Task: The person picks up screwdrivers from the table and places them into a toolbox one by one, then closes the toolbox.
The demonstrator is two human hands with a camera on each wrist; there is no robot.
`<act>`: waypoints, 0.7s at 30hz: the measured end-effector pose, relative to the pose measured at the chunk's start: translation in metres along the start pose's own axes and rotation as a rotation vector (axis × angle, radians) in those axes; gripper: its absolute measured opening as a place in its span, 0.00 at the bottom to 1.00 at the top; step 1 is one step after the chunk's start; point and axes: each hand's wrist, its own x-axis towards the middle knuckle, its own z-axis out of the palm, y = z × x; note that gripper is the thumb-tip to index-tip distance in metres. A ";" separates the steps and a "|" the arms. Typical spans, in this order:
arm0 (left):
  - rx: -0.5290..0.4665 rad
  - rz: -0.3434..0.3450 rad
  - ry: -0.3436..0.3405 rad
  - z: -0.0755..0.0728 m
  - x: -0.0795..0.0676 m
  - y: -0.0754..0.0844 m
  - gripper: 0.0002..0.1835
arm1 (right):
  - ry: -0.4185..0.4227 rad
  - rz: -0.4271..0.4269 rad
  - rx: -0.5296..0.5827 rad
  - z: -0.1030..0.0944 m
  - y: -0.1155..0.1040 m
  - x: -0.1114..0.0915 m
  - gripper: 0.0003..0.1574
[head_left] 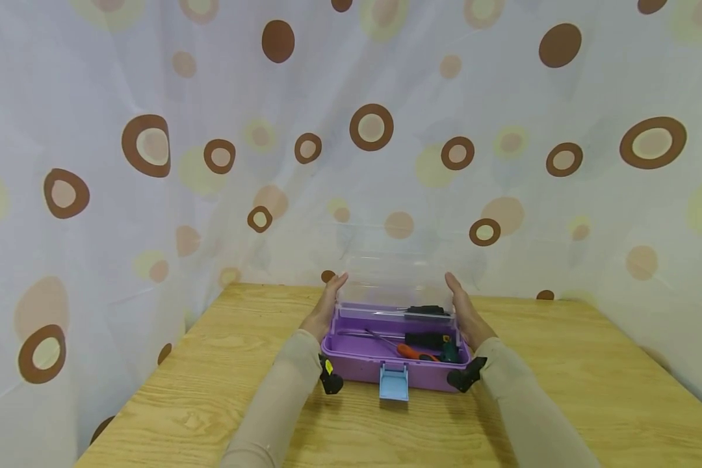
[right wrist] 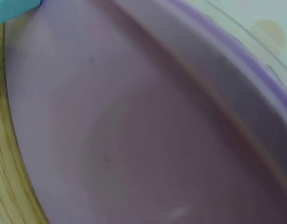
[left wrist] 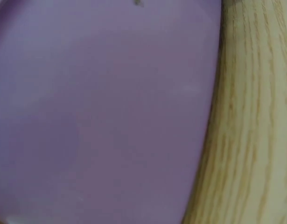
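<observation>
A purple toolbox (head_left: 357,370) rests on the table with its transparent lid (head_left: 394,279) raised at the back. From its front hangs a light blue latch (head_left: 394,383). Inside lie a screwdriver with a black handle (head_left: 426,340), an orange-handled tool (head_left: 412,353) and a dark green item (head_left: 449,353) of unclear kind. My left hand (head_left: 323,311) is against the box's left side and my right hand (head_left: 469,318) against its right side, fingers extended upward beside the lid. The purple wall (left wrist: 110,112) fills most of the left wrist view, hiding that hand; the right wrist view likewise shows mainly purple wall (right wrist: 134,121).
The wooden table (head_left: 222,364) extends to both sides of the toolbox. Behind it hangs a white cloth (head_left: 421,84) with brown and beige circles. Black wrist devices sit near the front corners of the box.
</observation>
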 end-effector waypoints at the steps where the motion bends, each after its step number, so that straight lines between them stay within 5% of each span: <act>1: -0.003 0.010 0.004 0.000 0.001 0.000 0.51 | -0.012 0.002 0.025 0.000 0.000 0.000 0.54; 21: 0.001 0.131 0.055 0.000 0.006 0.000 0.48 | 0.036 -0.116 0.005 -0.002 0.006 -0.002 0.47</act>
